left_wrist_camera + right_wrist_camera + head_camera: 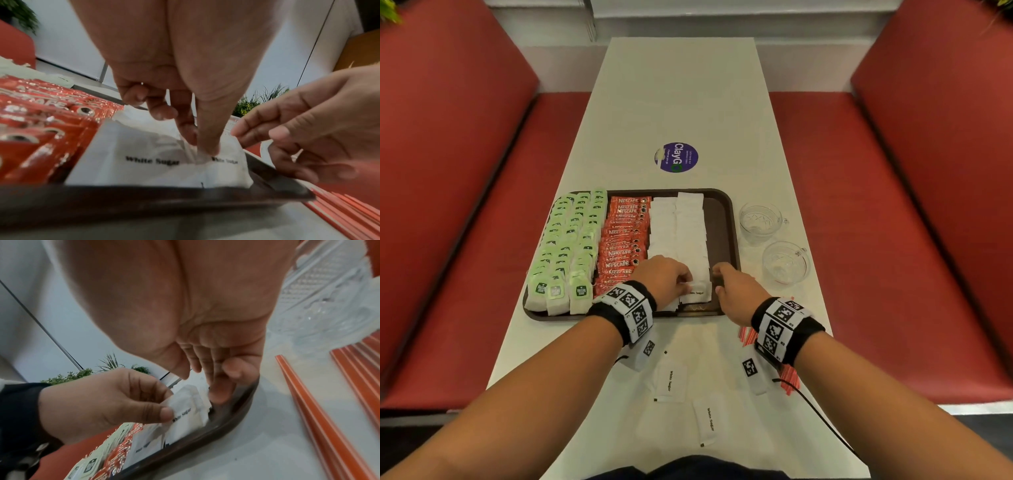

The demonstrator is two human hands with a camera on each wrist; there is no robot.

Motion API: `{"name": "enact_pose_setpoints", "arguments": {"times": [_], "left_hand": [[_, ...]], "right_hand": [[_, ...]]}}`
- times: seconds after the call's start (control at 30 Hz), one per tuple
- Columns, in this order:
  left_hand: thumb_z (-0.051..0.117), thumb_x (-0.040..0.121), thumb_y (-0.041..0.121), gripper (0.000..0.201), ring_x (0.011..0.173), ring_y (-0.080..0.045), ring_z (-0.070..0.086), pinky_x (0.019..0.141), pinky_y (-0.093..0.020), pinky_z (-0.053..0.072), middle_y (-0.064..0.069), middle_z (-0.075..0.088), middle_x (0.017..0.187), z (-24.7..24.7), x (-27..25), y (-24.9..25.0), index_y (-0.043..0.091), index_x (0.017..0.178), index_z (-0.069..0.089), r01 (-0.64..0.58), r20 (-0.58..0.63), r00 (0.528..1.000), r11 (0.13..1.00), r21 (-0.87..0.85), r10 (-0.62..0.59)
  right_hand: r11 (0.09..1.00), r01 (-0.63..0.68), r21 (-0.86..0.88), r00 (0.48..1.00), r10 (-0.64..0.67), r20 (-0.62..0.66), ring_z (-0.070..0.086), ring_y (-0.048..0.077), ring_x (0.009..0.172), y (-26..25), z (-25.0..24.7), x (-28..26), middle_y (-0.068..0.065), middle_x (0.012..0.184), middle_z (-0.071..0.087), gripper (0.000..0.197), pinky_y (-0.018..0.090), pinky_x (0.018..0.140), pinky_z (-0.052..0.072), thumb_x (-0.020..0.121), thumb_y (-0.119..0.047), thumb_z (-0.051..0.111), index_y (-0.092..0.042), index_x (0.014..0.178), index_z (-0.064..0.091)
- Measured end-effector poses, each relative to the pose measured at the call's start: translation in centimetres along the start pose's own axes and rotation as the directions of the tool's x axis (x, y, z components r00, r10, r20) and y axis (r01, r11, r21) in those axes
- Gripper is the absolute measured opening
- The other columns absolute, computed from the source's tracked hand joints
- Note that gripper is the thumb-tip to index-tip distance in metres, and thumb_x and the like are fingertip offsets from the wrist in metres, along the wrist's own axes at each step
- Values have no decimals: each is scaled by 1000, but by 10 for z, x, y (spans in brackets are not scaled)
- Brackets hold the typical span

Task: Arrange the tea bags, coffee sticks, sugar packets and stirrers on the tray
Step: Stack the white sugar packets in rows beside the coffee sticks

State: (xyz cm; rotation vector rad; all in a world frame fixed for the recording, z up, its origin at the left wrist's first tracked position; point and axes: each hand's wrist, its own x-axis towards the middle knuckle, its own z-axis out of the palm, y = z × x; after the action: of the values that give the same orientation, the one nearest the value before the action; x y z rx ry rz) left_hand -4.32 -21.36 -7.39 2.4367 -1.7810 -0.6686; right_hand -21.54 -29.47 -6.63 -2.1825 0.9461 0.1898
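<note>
A dark brown tray [732, 219] holds green tea bags [571, 240] on the left, red coffee sticks [623, 240] in the middle and white sugar packets [678, 233] to their right. My left hand [681, 279] pinches the top of the nearest sugar packet [226, 164] between thumb and forefinger, at the tray's near end. My right hand [719, 277] is beside it with loosely straight fingers [220, 391] at the packet's right edge, holding nothing. Two more sugar packets [671, 380] lie on the table near me. Red stirrers [787, 377] lie under my right wrist.
Two clear glass cups [760, 219] [786, 263] stand on the table just right of the tray. A round purple sticker [676, 157] sits beyond the tray. Red padded benches [893, 240] flank the narrow white table [681, 85].
</note>
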Motion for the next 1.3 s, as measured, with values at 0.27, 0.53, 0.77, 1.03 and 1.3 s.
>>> {"name": "enact_pose_setpoints", "arguments": {"times": [0.27,0.53,0.77,1.03,1.3], "left_hand": [[74,83,43,29,104,-19,54,92,-39,46,6,59,112,16,-3,2,32,109,66,-81,-11,997,990,119,83],[65,89,49,30,103,-19,54,88,-38,46,6,61,114,8,-12,6,33,115,65,-125,-56,990,984,127,133],[69,87,44,30,99,-14,57,79,-28,44,8,63,108,9,-60,3,27,111,66,-291,227,937,953,84,266],[79,75,48,56,102,-15,54,88,-35,48,8,58,111,41,-87,-2,28,122,57,-344,373,888,927,148,270],[74,84,37,44,101,-20,58,84,-34,46,4,65,110,40,-90,9,29,125,58,-314,428,878,934,171,216]], "right_hand": [[992,23,-125,999,-19,29,59,31,113,-1,10,11,14,126,59,27,39,99,48,99,-11,49,-1,120,62],[989,47,-139,999,-47,6,57,26,114,-5,11,-5,8,133,53,45,36,97,48,94,-29,62,-13,135,51],[922,214,-323,962,-141,234,56,16,89,-13,17,-51,-4,102,62,42,31,76,47,79,-50,76,-22,106,59],[758,348,-552,890,-82,448,57,24,91,-17,59,-84,2,103,61,60,41,80,53,68,-56,83,-20,109,58],[788,297,-539,885,-14,466,56,25,92,-16,58,-82,7,110,63,38,38,84,52,83,-40,78,-16,111,67]]}}
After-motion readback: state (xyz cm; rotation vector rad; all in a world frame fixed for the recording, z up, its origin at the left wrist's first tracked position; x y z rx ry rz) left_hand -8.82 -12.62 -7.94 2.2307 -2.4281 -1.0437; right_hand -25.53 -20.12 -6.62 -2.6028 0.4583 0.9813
